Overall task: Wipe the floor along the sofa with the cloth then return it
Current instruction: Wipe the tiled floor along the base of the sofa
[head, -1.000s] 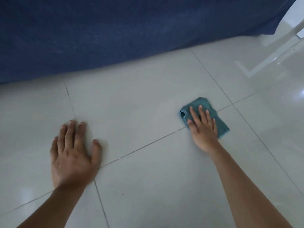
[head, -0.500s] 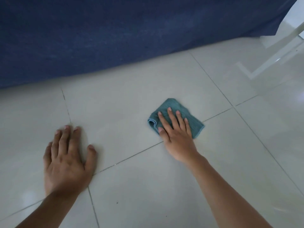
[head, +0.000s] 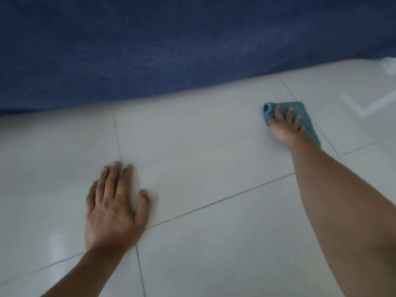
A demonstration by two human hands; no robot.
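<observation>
A folded teal cloth [head: 303, 113] lies flat on the pale tiled floor [head: 205, 159], a short way in front of the dark blue sofa [head: 171, 46]. My right hand [head: 284, 127] presses down on the cloth with its fingers spread, covering its near part. My left hand [head: 111, 206] rests flat on the tiles at the lower left, fingers apart, holding nothing. The sofa's fabric fills the top of the view and hangs down to the floor.
Grout lines cross the glossy tiles. At the far right the floor shows the reflection of a white frame [head: 364, 108]. A small dark speck [head: 171, 271] lies on the near tile.
My right hand slid the cloth left across the tile, then away to the right and closer to the sofa. The view shifted right; my left hand stayed planted on the floor.
</observation>
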